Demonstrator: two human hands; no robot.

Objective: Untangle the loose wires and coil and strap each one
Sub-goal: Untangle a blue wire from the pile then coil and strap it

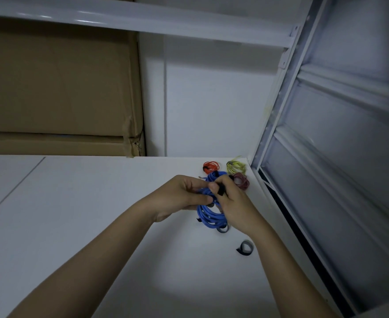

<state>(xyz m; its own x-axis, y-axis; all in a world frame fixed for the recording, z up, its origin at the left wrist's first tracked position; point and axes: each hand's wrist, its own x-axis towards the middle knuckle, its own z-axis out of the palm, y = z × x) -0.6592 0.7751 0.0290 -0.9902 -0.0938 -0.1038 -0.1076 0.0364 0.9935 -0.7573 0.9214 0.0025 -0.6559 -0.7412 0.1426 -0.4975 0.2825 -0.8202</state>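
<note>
We see 2 hands together above white tabletop (97, 214): left hand (184, 196) grips coiled blue wire (209, 216); right hand (232, 203) pinches what looks like black strap (220, 191) around it.

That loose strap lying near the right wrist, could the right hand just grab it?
Probably yes: the strap lies bare on the table beside the wrist, but the right hand would first have to release the blue wire.

A single head-worn camera looks forward and down, close over the white shelf (74, 214).
</note>
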